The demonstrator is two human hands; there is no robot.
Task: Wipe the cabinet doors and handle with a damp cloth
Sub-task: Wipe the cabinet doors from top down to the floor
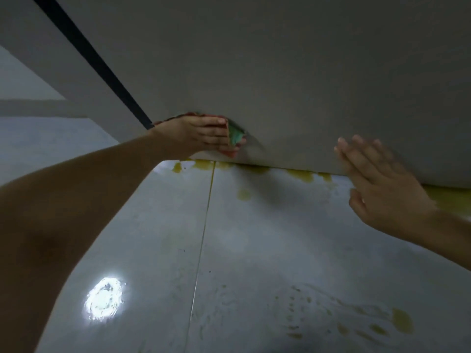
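A pale grey cabinet door (280, 72) fills the upper part of the view, its bottom edge just above the floor. My left hand (201, 136) presses a red and green cloth (235, 135) flat against the door's lower left part, with straight fingers over the cloth. My right hand (382, 179) is blurred, its fingers straight, laid against the door's lower right edge. No handle is in view.
A dark gap (94, 62) runs diagonally along the door's left side, with another pale panel (30, 47) beyond it. Below is a glossy tiled floor (254, 250) with yellow stains (303, 175) along the door's base and a bright light reflection (104, 299).
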